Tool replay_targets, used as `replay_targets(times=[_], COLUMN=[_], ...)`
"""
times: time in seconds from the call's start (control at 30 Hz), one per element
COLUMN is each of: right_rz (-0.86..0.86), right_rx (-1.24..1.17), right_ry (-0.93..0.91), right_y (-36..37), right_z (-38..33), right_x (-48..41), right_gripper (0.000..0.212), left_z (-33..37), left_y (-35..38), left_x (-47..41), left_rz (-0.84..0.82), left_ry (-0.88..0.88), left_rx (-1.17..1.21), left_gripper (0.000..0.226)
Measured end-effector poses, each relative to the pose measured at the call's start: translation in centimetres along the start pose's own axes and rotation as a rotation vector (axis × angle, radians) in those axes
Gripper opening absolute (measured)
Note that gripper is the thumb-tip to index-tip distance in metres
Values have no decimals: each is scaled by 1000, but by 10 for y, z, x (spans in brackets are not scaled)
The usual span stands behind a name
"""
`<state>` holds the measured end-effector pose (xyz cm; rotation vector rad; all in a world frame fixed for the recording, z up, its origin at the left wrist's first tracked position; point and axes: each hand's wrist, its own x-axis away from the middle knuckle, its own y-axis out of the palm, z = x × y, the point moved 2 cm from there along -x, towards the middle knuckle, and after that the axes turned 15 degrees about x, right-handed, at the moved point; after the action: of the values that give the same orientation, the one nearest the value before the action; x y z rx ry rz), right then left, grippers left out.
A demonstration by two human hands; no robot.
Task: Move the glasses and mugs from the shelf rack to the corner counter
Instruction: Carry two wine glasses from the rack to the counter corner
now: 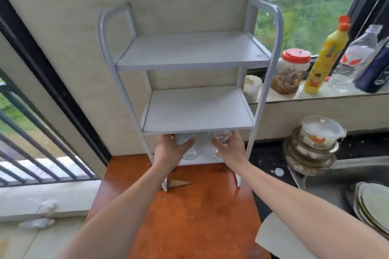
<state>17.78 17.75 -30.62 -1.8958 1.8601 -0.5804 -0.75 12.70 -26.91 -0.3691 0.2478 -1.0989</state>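
White rack (189, 52) stands on an orange-brown top (189, 206), back against a pale wall. Both arms reach in under the middle shelf to the bottom tier. Left hand (170, 150) grasps a clear glass (184, 140), fingers curled round its side, the glass just below the middle shelf's front edge. Right hand (230, 147) grips a second glass (221, 136) the same way, at like height. More glasses (189, 154) stand on the bottom shelf behind and between the hands, too blurred to count. Sill to the right: white cup (251, 85), red-lidded jar (291, 71), yellow bottle (325, 59), clear bottle (353, 59), dark bottle (376, 69). Below the sill, stacked dishes (309, 157) sit beside a steel sink (328, 181) holding plates (372, 206).
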Motion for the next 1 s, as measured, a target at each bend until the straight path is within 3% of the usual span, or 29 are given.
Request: replay_targets(times=[0.23, 0.33, 0.47, 0.73, 0.9, 1.0], right_rz=[7, 4, -60, -45, 46, 147], right_rx=[-96, -142, -340, -489, -494, -526], right_ry=[-57, -27, 146, 338, 371, 412], right_y=[-5, -10, -31, -142, -222, -272], right_z=[5, 10, 18, 42, 73, 97], right_x=[31, 54, 96, 179, 231, 268], right_gripper=[50, 49, 44, 38, 40, 30], left_z=[-14, -16, -10, 47, 92, 113], left_y=[-13, -18, -22, 17, 81, 128], left_x=[26, 45, 82, 147, 198, 237], left_rz=[-101, -211, -388, -733, -915, -1024], left_ry=[127, 49, -163, -285, -324, -356], left_rx=[171, 305, 532, 557, 572, 588], left_gripper=[55, 55, 51, 31, 56, 58])
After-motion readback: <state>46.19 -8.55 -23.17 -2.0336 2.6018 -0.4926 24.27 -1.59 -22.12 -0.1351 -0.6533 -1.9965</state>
